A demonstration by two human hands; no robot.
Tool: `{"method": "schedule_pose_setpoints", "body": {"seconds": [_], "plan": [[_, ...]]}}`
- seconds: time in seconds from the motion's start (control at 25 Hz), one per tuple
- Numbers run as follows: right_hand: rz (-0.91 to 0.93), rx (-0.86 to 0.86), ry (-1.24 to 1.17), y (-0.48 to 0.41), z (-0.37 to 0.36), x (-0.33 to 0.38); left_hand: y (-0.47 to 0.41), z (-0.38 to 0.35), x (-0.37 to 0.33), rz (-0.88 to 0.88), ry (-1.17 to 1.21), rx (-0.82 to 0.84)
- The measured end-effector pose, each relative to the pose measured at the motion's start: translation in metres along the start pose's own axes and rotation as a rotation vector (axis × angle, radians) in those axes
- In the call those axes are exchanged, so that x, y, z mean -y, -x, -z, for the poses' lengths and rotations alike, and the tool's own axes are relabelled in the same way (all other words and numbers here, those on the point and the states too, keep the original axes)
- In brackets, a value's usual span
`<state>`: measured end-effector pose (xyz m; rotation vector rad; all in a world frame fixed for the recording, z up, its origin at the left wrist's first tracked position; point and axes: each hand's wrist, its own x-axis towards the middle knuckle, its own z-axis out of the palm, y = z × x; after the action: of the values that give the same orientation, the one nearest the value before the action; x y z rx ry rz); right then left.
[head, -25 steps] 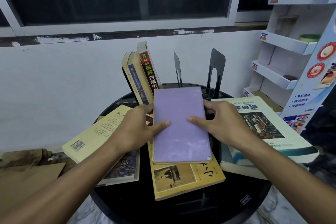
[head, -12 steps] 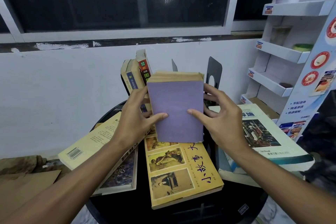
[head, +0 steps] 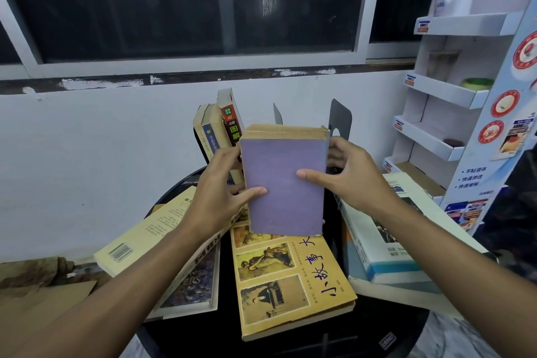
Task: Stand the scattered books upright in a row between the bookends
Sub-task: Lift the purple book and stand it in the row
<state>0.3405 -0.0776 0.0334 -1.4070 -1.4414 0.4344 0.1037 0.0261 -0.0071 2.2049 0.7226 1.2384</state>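
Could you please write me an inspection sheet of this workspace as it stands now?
Surface: round black table, mostly covered by books.
Job's things: purple book held upright; leaning books already standing at the back; two dark bookends; yellow book and others lying flat.
Clutter: brown cardboard at lower left.
Grips: left hand and right hand both grip the purple book, thumbs on its cover.
Cables: nothing seen.
Surroundings: white wall, dark window, white display rack at right.

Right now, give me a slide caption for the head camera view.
Both hands, left and right, hold a purple book upright before leaning books and bookends.
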Motion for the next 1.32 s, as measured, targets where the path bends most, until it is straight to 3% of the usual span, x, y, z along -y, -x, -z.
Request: {"method": "schedule_pose_setpoints", "body": {"seconds": [0.4,0.68,0.96,1.32], "plan": [[0.019,-0.208,0.038,0.012,-0.022,0.008,-0.009,0.005,0.003,-0.025,-0.042,0.035],[0.089,-0.423,0.308,0.008,-0.037,0.017,-0.042,0.031,0.013,-0.119,-0.428,-0.071],[0.094,-0.483,0.405,-0.01,-0.049,0.025,-0.086,0.044,0.018,-0.131,-0.657,-0.106],[0.106,-0.481,0.452,-0.037,-0.059,0.025,-0.113,0.048,0.025,-0.051,-0.654,-0.011]]}}
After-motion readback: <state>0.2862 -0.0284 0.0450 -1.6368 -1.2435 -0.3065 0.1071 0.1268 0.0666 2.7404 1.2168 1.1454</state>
